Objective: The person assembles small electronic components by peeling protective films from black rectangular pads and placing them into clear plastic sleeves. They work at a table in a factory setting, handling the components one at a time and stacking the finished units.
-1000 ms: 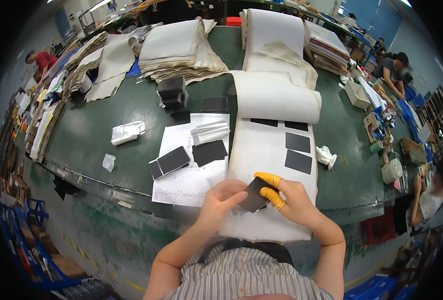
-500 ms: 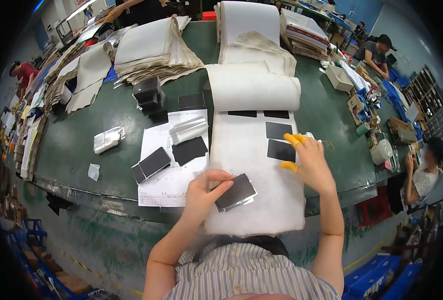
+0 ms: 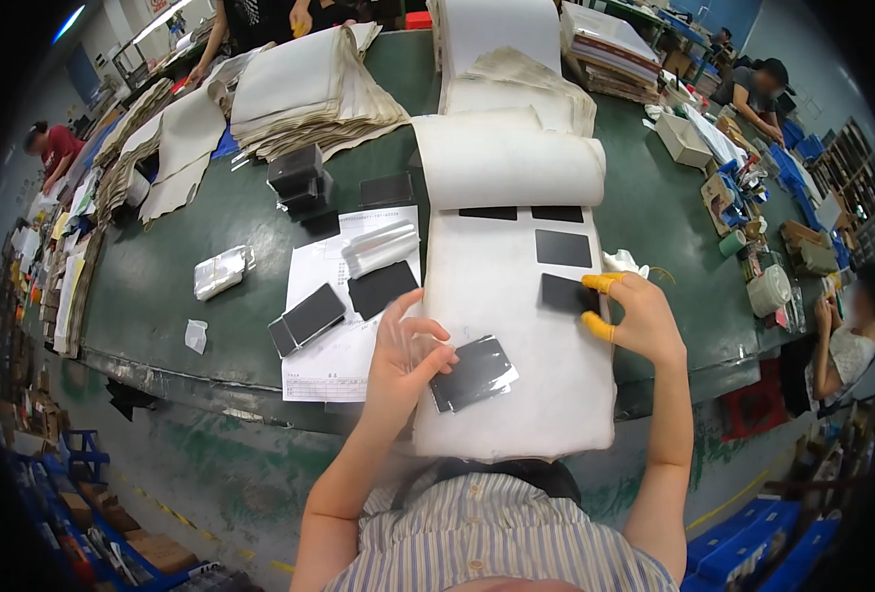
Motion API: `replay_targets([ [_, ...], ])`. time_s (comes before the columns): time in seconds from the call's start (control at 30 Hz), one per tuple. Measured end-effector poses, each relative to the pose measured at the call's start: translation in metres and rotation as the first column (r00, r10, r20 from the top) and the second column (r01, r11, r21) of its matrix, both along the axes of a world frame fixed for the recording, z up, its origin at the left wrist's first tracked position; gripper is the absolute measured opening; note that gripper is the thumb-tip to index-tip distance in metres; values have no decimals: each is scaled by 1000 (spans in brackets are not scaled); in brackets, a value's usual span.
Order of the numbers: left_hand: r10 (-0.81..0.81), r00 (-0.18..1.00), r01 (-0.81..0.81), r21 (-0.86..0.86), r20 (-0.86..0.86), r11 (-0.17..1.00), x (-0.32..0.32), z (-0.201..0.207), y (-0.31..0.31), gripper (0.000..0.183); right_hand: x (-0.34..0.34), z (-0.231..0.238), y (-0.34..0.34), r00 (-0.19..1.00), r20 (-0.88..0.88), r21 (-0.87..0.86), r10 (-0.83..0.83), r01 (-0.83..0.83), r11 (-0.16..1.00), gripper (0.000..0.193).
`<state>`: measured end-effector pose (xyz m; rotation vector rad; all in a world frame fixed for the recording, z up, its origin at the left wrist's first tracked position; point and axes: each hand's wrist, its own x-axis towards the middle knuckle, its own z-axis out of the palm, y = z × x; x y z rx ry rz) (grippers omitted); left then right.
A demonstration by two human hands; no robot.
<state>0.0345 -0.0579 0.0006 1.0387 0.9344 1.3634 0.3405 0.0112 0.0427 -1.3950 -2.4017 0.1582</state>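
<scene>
My left hand point(image 3: 408, 355) has its thumb and a finger at the left edge of a black card point(image 3: 480, 373) with clear shiny film around it, over the near part of the white sheet point(image 3: 506, 424). Its index finger is raised and blurred. With yellow finger covers on, my right hand point(image 3: 635, 311) pinches the right edge of another black card point(image 3: 564, 293), which looks slightly lifted. Just beyond lies a similar card point(image 3: 562, 248). Two more cards, one of them a dark card point(image 3: 558, 213), are partly hidden under the sheet's rolled-back part point(image 3: 511, 170).
Left of the sheet, a printed paper point(image 3: 309, 370) carries black cards point(image 3: 383, 291) and clear film sleeves point(image 3: 380, 249). A black card stack point(image 3: 299, 178), a wrapped bundle point(image 3: 224, 273) and thick paper piles point(image 3: 299, 89) stand around it. Co-workers sit at the table's far and right sides.
My right hand has come down onto the card's right edge and now grips it. My left index finger has lifted from the film-covered card, which has turned slightly. The view has shifted a little.
</scene>
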Motion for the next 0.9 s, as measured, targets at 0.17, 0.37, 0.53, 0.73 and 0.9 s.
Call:
replay_targets([
  [0.17, -48, 982, 76, -154, 182, 985, -2, 9, -5, 59, 7, -30, 4, 968, -250, 125, -23, 56, 991, 22],
  [0.37, -108, 868, 282, -304, 484, 910, 0, 10, 0, 35, 5, -45, -7, 840, -524, 47, -139, 192, 980, 21],
  [0.53, -118, 887, 278, -313, 445, 908, 5, -1, -1, 21, -3, -49, -25, 382, -882, -265, -275, 78, 961, 24],
  [0.73, -133, 914, 274, -340, 384, 899, 10, -1, -4, 19, -33, -18, -40, 138, -938, -346, -318, -354, 869, 25],
  [0.9, -99, 879, 292, -362, 467, 885, 14, 10, -7, 31, -50, -9, -47, 149, -922, -387, -358, -402, 830, 27],
])
